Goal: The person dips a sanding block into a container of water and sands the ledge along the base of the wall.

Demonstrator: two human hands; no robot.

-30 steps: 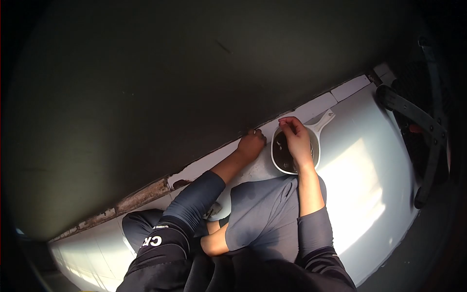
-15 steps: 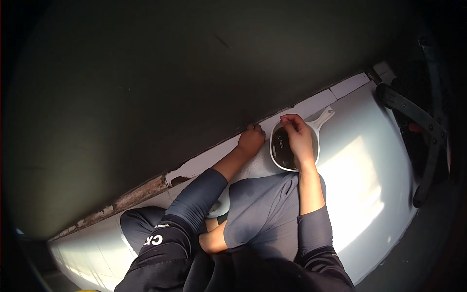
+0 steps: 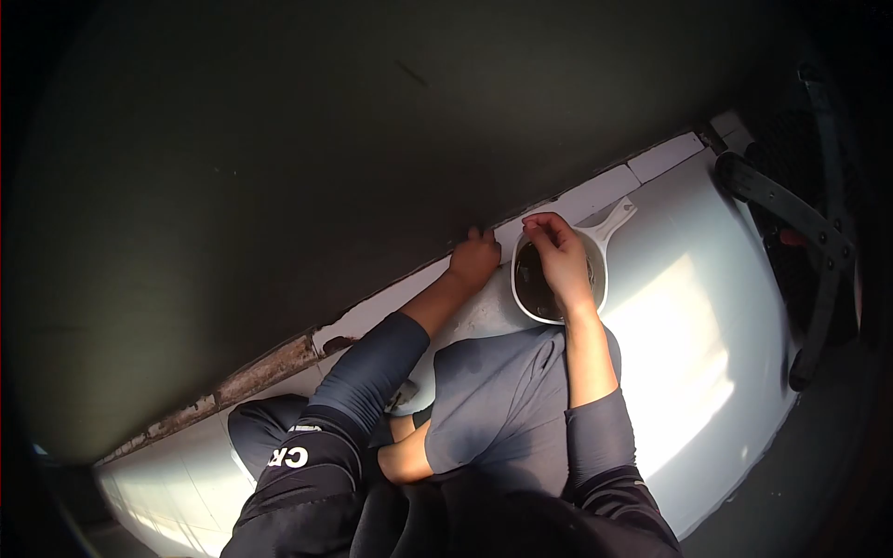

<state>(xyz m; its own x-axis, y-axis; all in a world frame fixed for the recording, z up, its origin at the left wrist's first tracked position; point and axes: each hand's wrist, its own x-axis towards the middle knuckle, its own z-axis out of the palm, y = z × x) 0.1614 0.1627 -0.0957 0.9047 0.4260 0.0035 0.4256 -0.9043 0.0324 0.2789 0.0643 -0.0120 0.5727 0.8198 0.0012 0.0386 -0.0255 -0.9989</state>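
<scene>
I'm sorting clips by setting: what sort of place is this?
Probably a room indoors, its use unclear: a pale floor meets a dark wall along a white tile skirting, which gives way to a rough brown stretch.

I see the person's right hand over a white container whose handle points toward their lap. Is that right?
Not quite: the head view shows the handle pointing away from the lap. The right hand is indeed over the white container.
</scene>
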